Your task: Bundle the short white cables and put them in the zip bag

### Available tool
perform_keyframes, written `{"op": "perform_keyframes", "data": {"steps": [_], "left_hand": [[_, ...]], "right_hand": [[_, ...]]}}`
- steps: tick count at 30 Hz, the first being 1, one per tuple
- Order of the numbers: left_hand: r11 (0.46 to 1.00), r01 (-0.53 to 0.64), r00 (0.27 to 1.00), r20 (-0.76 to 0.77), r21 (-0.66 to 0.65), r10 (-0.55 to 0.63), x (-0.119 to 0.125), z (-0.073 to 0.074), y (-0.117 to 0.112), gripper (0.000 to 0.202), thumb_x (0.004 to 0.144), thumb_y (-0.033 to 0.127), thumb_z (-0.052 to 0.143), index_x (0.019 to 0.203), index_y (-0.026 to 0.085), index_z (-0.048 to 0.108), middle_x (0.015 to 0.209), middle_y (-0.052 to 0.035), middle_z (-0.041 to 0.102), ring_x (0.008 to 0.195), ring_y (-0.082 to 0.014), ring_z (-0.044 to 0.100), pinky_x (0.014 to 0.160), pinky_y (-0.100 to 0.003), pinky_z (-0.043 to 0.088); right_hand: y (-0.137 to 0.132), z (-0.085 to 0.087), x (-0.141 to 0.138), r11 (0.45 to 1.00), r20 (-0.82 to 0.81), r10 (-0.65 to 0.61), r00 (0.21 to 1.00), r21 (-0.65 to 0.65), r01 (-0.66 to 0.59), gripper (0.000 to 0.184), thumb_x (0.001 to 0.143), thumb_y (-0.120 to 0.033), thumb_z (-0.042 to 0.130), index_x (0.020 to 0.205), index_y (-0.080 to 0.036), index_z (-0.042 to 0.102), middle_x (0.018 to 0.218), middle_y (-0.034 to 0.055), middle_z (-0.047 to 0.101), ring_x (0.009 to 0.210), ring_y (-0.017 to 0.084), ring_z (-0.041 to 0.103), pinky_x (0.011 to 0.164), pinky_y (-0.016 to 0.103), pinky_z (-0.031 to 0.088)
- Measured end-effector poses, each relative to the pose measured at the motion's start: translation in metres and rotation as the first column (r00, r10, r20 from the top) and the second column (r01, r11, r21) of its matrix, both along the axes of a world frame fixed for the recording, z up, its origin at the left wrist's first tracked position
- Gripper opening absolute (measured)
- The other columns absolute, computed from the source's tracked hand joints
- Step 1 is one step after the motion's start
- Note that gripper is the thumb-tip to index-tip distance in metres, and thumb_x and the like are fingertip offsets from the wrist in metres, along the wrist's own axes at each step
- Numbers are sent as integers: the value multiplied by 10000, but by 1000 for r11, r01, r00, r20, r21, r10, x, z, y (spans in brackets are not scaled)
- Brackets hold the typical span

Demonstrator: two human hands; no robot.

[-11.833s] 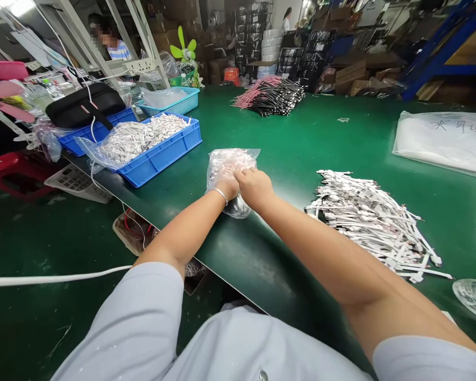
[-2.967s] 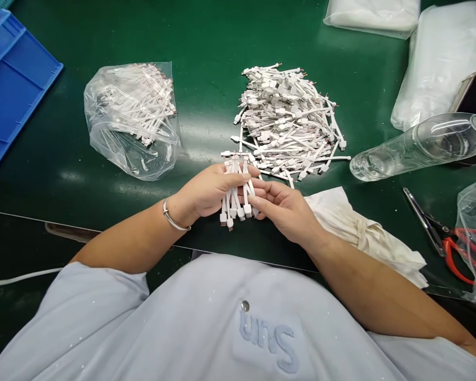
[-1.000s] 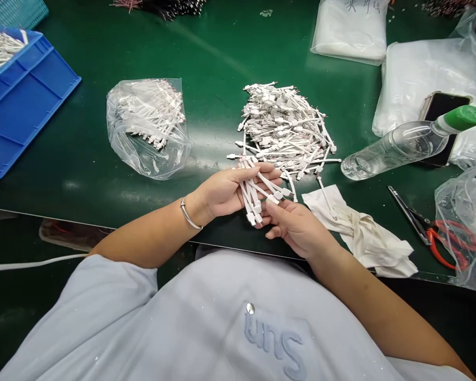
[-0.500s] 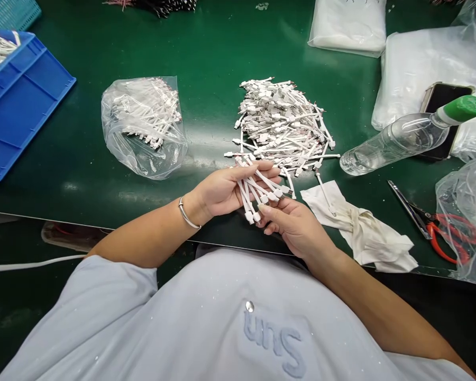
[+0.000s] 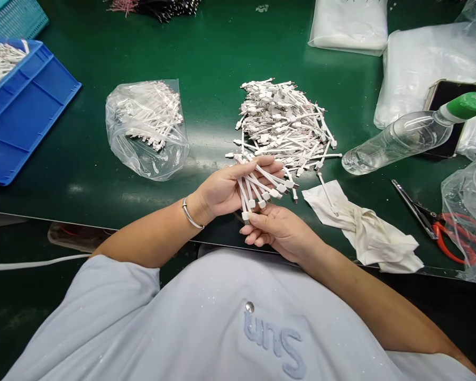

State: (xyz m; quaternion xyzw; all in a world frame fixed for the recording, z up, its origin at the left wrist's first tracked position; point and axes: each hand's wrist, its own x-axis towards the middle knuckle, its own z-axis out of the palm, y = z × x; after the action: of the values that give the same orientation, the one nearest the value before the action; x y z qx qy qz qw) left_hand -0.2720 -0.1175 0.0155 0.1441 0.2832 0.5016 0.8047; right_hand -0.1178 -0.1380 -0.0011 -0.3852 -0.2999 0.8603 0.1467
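My left hand (image 5: 224, 188), with a thin silver bangle on its wrist, holds a fanned bunch of short white cables (image 5: 259, 185) with white connector ends. My right hand (image 5: 277, 233) lies just below it, fingers curled, with the thumb at the lowest connector. Beyond the bunch, a loose pile of the same white cables (image 5: 283, 124) lies on the green mat and nearly touches my left fingertips. To the left stands a clear plastic bag of cables (image 5: 146, 129).
A blue plastic tray (image 5: 27, 114) sits at the far left. On the right are a clear bottle with a green cap (image 5: 396, 143), a phone (image 5: 450, 100), a crumpled white cloth (image 5: 365, 233), red-handled scissors (image 5: 440, 235), and plastic bags (image 5: 432, 69). The table edge runs close to my body.
The white cable bunch has fanned out more toward the right. My right hand has shifted left beneath it, and my left hand has risen slightly.
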Motion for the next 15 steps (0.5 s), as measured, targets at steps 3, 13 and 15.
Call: {"op": "perform_keyframes", "data": {"steps": [3,13,15], "left_hand": [[1000,7,1000,16,13,-7,0,1,0,307,935,160,392,924,112,695,981,-95,731,1057,-225,665,1070,-422,402],[998,-49,999,-13,-47,48,1,1,2,274,925,181,417,924,121,685,940,-87,738,1080,-221,654,1064,-411,415],[996,-65,998,-22,-58,63,1,1,2,257,917,176,433,923,119,683,933,-89,736,1091,-224,648,1067,-411,411]], "right_hand": [[1,-2,-2,1000,-18,10,1000,3,-10,350,679,-310,808,871,-166,554,640,10,710,520,95,669,439,113,482],[0,-2,3,997,60,18,998,74,-22,404,618,-414,830,736,-152,547,591,7,682,468,77,626,403,119,431],[-1,-2,1,995,69,-11,998,99,4,404,618,-407,830,737,-160,533,586,1,678,474,84,629,414,131,437]]}}
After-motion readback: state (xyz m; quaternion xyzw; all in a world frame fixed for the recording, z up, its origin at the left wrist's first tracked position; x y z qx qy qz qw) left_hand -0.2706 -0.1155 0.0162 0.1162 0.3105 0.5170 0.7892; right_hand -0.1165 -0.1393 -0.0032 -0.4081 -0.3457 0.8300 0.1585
